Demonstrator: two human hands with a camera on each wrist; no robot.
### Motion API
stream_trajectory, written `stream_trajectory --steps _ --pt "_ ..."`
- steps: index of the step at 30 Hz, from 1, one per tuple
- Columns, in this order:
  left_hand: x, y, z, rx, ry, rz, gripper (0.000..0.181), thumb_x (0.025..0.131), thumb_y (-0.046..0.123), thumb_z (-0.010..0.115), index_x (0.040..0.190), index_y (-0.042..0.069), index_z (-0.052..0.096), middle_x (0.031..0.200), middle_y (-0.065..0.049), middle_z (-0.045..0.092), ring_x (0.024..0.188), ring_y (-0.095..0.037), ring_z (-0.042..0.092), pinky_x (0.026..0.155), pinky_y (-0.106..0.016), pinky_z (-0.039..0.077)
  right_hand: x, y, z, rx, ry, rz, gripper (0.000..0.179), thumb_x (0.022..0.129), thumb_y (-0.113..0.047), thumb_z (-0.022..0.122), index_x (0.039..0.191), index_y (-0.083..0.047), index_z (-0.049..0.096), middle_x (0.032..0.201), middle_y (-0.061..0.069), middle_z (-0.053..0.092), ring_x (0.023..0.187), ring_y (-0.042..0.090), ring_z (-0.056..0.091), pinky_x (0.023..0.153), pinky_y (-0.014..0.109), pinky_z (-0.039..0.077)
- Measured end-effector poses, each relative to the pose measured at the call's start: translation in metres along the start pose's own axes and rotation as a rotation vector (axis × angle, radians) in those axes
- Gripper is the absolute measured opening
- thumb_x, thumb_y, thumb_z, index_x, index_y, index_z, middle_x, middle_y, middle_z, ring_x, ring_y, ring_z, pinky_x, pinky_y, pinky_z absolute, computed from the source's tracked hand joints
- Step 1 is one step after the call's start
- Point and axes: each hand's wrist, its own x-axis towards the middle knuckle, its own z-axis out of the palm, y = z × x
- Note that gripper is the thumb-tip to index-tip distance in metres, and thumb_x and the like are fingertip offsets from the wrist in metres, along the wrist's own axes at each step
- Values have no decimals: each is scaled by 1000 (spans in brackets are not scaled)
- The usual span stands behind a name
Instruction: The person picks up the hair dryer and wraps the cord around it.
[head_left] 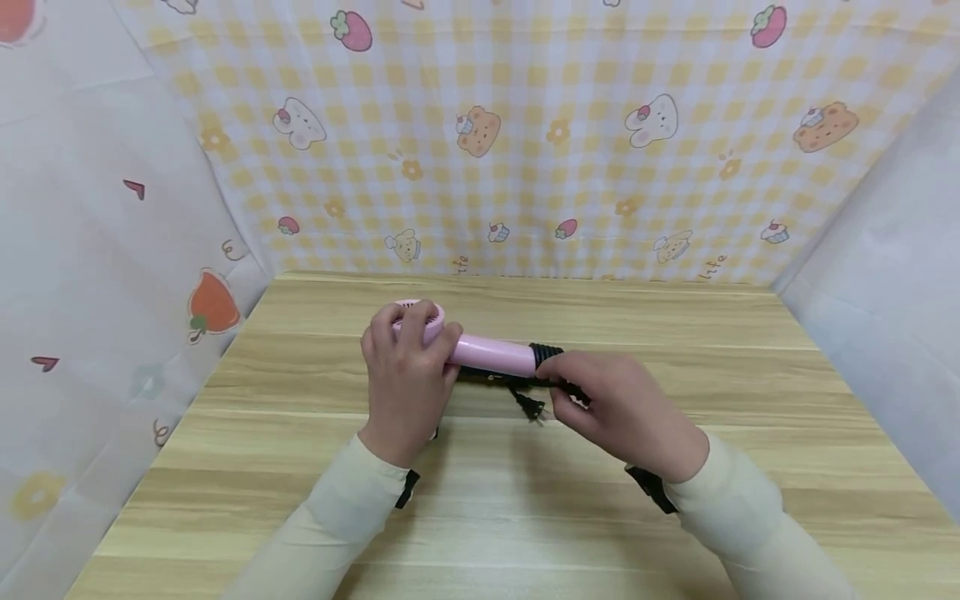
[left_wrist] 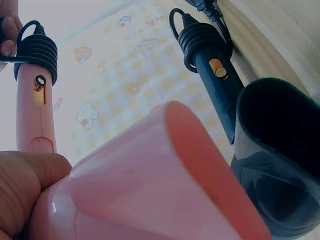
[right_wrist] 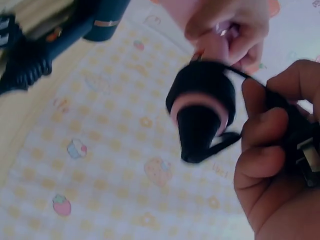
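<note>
A pink hair dryer (head_left: 495, 357) is held above the table by my left hand (head_left: 405, 387), which grips it round its head. Black cord (left_wrist: 37, 57) is coiled round the end of its handle. At that end my right hand (head_left: 626, 408) pinches the loose part of the cord; in the right wrist view its curled fingers hold the black plug (right_wrist: 295, 137). A dark hair dryer (left_wrist: 217, 80) is lower down, mostly hidden by the pink one in the head view. Its own cord is wound round its handle, and its plug (head_left: 530, 406) pokes out between my hands.
Beneath my hands spreads a wood-grain table (head_left: 480, 517). A yellow-checked cloth (head_left: 555, 175) with cartoon prints hangs behind its far edge, and pale cloths (head_left: 90, 250) hang at both sides. Black straps (head_left: 652, 489) show at the wrists.
</note>
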Motion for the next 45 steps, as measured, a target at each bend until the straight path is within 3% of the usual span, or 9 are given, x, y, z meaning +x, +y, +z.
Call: stream_trajectory --steps 7,13,23,27,32,35,39,42,45 --pt "-1 1 -1 -11 5 33 22 73 3 81 91 11 72 111 -12 55 107 -41 43 80 -55 39 10 10 -8 -108 28 -122 20 77 2 71 92 -9 67 82 -5 64 71 11 55 59 29 48" --pt "0 3 -3 -20 8 47 19 74 3 81 90 11 73 110 -12 55 107 -40 43 80 -55 40 17 16 -13 -174 33 -183 21 78 1 78 91 -11 67 90 -2 67 88 24 58 77 43 44" --pt "1 5 -6 -31 7 31 19 73 4 82 89 11 75 111 -12 55 108 -41 43 80 -55 40 22 18 -10 -149 69 -96 24 73 2 85 91 -10 73 95 5 58 87 27 53 76 41 44" --pt "2 5 -8 -34 3 18 21 73 4 83 90 12 75 111 -12 54 108 -41 42 80 -55 39 20 16 -4 -121 64 -59 22 77 6 79 95 -6 73 92 4 60 82 22 56 73 36 48" --pt "3 6 -9 -47 4 -25 23 71 2 83 90 10 76 112 -13 55 108 -41 42 81 -56 38 14 12 7 -132 61 -28 26 84 -3 71 109 1 69 106 11 59 75 17 58 63 32 52" --pt "4 7 -10 -47 -1 -49 22 72 0 81 91 9 76 113 -14 55 108 -42 42 81 -57 38 12 8 15 -233 40 -25 45 84 -17 75 120 5 62 114 17 57 75 22 59 65 36 53" --pt "6 8 -11 -35 -14 -64 21 73 1 81 91 8 77 113 -15 55 109 -42 42 81 -57 38 11 -1 26 -475 7 -19 63 79 -24 81 128 7 55 118 20 56 91 33 63 79 44 53" --pt "7 9 -11 -31 -16 -68 21 72 2 83 92 8 77 113 -15 56 110 -42 42 80 -56 38 11 -5 33 -639 2 -8 65 78 -22 82 128 8 53 118 22 57 100 36 62 81 45 51" --pt "7 10 -11 -32 -17 -71 22 71 2 83 92 8 77 113 -14 56 110 -42 42 80 -57 38 12 -5 41 -757 22 0 60 81 -20 79 127 8 54 117 21 57 94 34 62 72 41 49"
